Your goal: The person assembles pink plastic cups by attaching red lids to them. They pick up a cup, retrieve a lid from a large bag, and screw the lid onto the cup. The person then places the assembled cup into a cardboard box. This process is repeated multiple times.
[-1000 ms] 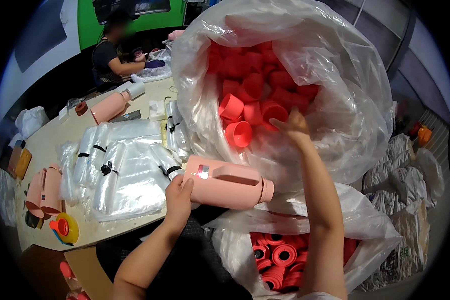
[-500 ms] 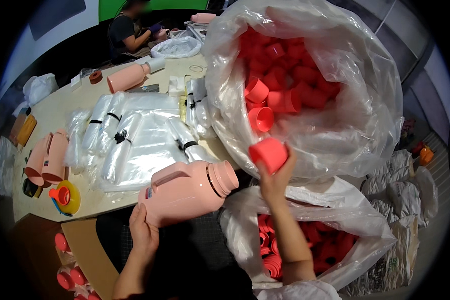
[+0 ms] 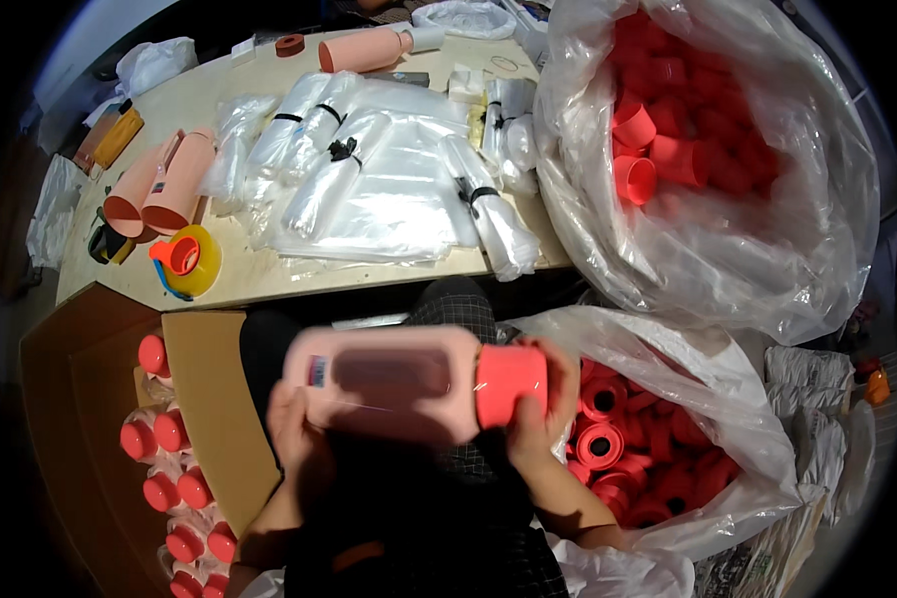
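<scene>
A pink thermos jug with a small label lies on its side above my lap, slightly blurred. My left hand is closed round its base end. At the other end a red cup-shaped lid sits over the neck, and my right hand grips it from the outer side. Close to my right hand is a plastic-lined bag filled with red stoppers. Above that stands a big clear plastic bag full of red lids like the one I hold.
On the table lie rolled and flat clear plastic bags, two pink jug shells, a yellow tape roll and another pink jug. At my left, a cardboard box contains several red-capped jugs.
My right hand has brought the red lid down from beside the large bag onto the jug's neck. The jug has turned level, handle no longer on top. My view has tilted downward.
</scene>
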Tool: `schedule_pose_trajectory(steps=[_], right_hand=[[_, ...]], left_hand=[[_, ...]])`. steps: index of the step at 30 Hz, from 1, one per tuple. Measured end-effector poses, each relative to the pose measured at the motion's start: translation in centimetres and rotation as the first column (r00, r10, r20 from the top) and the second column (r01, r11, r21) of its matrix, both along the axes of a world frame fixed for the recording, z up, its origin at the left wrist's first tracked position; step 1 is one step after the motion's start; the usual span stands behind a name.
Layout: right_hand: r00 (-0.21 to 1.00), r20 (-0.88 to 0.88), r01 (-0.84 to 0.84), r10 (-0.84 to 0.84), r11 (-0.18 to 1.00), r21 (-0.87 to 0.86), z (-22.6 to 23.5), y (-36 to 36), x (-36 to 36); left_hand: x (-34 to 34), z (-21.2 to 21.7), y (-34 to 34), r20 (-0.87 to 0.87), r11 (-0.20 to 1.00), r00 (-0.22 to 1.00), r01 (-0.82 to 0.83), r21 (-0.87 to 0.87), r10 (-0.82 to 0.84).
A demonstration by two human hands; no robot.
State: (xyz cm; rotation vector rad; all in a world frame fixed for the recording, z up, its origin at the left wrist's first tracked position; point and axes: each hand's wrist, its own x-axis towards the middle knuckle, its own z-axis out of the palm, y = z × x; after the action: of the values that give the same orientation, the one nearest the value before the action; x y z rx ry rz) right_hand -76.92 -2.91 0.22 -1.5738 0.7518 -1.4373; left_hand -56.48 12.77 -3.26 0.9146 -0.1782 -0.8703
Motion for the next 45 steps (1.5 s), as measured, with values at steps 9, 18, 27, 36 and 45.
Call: schedule_pose_trajectory(steps=[9,18,27,36,45], right_hand=[[0.966,-0.106,-0.160,0.238,0.863,0.479,-4.9,5.2,-0.8],[0.853,-0.463,-0.090,0.241,0.942,0.324,-8.5,3.3,-6.8],[-0.131,-0.991,0.557,-0.036,0.824,-0.103,-24.8,-3.2,-36.7],[0.110,-0.979,0.544,-0.169,0.835,-0.083,-22.2,-3.9,-36.2],[0.938,0.272,-0.075,-0.214,0.642,0.763,-5.8,-3.7,-12.0]], left_hand=[[3.4,6.5,-2.0,0.642,0.991,0.755,-0.115,-0.070,0.133],[3.1,8.4,-10.1,0.950,0.746,0.149,0.656,0.114,-0.276],[0.3,4.3,-6.7,0.835,0.845,0.137,0.146,0.515,-0.532],[0.7,0.4,-3.2,0.771,0.902,0.483,0.112,0.417,-0.416],[1.9,0.8,-2.0,0.609,0.864,0.626,0.243,0.441,-0.487]])
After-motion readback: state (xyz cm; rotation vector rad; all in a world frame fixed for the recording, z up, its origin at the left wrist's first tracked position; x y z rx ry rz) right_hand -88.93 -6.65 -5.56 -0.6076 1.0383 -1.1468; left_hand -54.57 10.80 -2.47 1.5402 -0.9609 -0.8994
